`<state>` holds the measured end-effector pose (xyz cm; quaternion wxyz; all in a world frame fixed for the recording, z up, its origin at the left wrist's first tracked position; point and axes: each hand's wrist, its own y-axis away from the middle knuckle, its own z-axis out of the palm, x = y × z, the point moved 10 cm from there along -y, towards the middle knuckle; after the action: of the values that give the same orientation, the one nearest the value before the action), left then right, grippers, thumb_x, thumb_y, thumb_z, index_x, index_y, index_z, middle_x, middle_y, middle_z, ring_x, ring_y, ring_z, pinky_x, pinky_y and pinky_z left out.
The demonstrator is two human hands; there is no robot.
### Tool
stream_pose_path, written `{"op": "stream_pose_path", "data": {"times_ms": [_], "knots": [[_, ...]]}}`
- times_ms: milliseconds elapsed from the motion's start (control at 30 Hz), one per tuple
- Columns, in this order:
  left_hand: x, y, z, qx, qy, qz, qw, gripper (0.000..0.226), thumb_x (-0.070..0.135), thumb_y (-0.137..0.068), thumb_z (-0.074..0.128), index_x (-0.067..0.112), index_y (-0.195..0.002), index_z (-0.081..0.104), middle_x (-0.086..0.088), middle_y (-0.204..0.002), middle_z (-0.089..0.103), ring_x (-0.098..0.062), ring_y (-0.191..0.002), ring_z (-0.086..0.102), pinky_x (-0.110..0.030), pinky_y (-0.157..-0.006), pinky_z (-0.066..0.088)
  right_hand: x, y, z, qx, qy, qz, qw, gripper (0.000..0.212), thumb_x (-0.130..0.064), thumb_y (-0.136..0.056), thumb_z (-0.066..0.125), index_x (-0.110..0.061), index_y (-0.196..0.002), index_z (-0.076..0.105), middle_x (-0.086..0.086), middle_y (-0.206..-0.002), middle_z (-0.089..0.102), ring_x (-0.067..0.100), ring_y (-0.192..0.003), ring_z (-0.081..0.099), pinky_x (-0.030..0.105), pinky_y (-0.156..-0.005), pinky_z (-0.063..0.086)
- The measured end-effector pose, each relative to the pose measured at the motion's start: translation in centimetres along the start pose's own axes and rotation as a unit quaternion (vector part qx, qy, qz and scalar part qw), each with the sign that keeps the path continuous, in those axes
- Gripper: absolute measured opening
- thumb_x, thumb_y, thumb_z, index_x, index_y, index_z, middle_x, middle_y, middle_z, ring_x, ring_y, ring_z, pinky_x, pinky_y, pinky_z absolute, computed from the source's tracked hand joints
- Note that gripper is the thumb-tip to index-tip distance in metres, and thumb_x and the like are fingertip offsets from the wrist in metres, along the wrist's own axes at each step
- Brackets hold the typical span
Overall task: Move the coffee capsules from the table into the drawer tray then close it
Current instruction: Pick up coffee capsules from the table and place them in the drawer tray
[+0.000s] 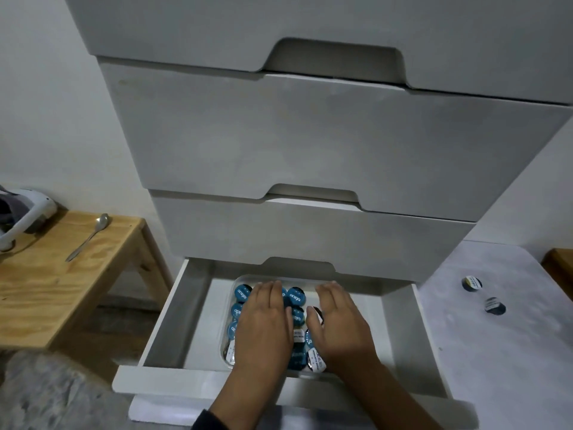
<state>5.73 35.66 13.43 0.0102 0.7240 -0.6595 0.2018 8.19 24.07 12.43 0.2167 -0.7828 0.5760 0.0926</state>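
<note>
Two coffee capsules (472,283) lie apart on the white worktop (496,352) right of the open bottom drawer (192,321), near its far edge. Inside the drawer, a white tray (240,279) holds many blue-lidded capsules (296,295); bare drawer floor shows on both sides of it. The left hand (265,324) lies flat, fingers straight and together, over the capsules. The right hand (338,324) is also flat and relaxed beside it. Both hands hide much of the tray, so the count there is unclear. One spoon (90,235) rests on the wooden side table (46,293).
</note>
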Motion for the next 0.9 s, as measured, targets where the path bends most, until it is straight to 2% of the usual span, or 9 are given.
{"op": "stream_pose_path", "data": {"times_ms": [67,300,367,467,533,667,767,833,900], "knots": [[1.4,0.1,-0.4,0.01,-0.007,0.007,1.0,0.049,0.023,-0.055,0.086,0.007,-0.098,0.068,-0.008,-0.094,0.073,-0.021,-0.088,0.071,-0.033,-0.075,0.058,1.4,0.4,-0.7,-0.003,-0.009,0.01,1.0,0.052,-0.037,-0.086,0.035,-0.007,-0.127,0.05,0.011,-0.132,0.053,0.025,-0.13,0.043,0.031,-0.107,0.033],[9.5,0.1,0.9,-0.012,0.033,0.049,0.998,0.05,0.027,-0.09,0.056,0.009,-0.135,0.043,-0.01,-0.137,0.051,-0.022,-0.129,0.047,-0.029,-0.107,0.035,6.9,2.0,-6.2,0.075,0.031,0.005,0.997,0.059,-0.044,-0.096,0.022,-0.005,-0.114,0.062,0.014,-0.116,0.066,0.026,-0.111,0.061,0.033,-0.093,0.049],[13.3,-0.1,1.7,-0.006,0.03,0.072,0.997,0.049,0.027,-0.08,0.069,0.008,-0.124,0.055,-0.011,-0.121,0.064,-0.022,-0.113,0.061,-0.031,-0.096,0.047,10.5,2.5,-7.7,0.096,0.028,0.019,0.995,0.058,-0.044,-0.095,0.023,-0.005,-0.114,0.061,0.013,-0.116,0.066,0.025,-0.111,0.061,0.029,-0.094,0.049],[18.2,-0.3,4.2,-0.016,0.044,0.092,0.995,0.05,0.027,-0.072,0.076,0.01,-0.116,0.061,-0.007,-0.111,0.069,-0.019,-0.103,0.066,-0.028,-0.087,0.053,14.4,3.1,-10.3,0.151,0.058,-0.017,0.987,0.041,-0.03,-0.091,0.042,0.001,-0.109,0.062,0.018,-0.11,0.067,0.029,-0.108,0.061,0.036,-0.089,0.052],[22.5,-0.5,5.3,-0.028,0.081,0.11,0.99,0.046,0.026,-0.077,0.071,0.011,-0.118,0.058,-0.007,-0.115,0.067,-0.019,-0.106,0.064,-0.028,-0.089,0.051,17.0,4.0,-12.5,0.2,0.119,-0.07,0.97,0.027,-0.018,-0.085,0.055,0.005,-0.091,0.066,0.022,-0.098,0.07,0.034,-0.095,0.065,0.038,-0.077,0.058],[30.5,-1.6,8.8,-0.024,0.091,0.14,0.986,0.044,0.029,-0.069,0.077,0.014,-0.108,0.064,0.0,-0.098,0.071,-0.011,-0.087,0.069,-0.02,-0.073,0.055,22.5,4.7,-16.0,0.231,0.215,-0.137,0.939,0.013,-0.008,-0.076,0.069,0.002,-0.069,0.063,0.022,-0.086,0.071,0.035,-0.08,0.068,0.037,-0.067,0.059],[35.0,-3.3,12.2,-0.042,0.114,0.138,0.983,0.043,0.026,-0.077,0.071,0.011,-0.116,0.06,-0.005,-0.106,0.069,-0.017,-0.095,0.067,-0.026,-0.074,0.056,29.9,3.6,-16.6,0.212,0.169,-0.076,0.96,0.017,-0.01,-0.076,0.068,0.004,-0.086,0.067,0.018,-0.088,0.071,0.03,-0.078,0.068,0.031,-0.061,0.058],[37.1,-4.4,15.0,-0.089,0.123,0.126,0.98,0.042,0.025,-0.089,0.056,0.011,-0.129,0.05,-0.007,-0.124,0.059,-0.021,-0.115,0.056,-0.029,-0.09,0.049,35.1,2.5,-15.5,0.157,0.105,-0.005,0.982,0.027,-0.016,-0.083,0.057,-0.001,-0.105,0.064,0.014,-0.093,0.068,0.028,-0.079,0.065,0.032,-0.062,0.056],[38.2,-5.5,17.9,-0.123,0.128,0.109,0.978,0.041,0.025,-0.095,0.043,0.012,-0.135,0.041,-0.007,-0.134,0.052,-0.021,-0.125,0.045,-0.029,-0.099,0.041,38.9,1.8,-14.2,0.102,0.058,0.052,0.992,0.029,-0.02,-0.086,0.049,-0.007,-0.108,0.063,0.013,-0.093,0.066,0.029,-0.079,0.063,0.035,-0.063,0.056]]}}
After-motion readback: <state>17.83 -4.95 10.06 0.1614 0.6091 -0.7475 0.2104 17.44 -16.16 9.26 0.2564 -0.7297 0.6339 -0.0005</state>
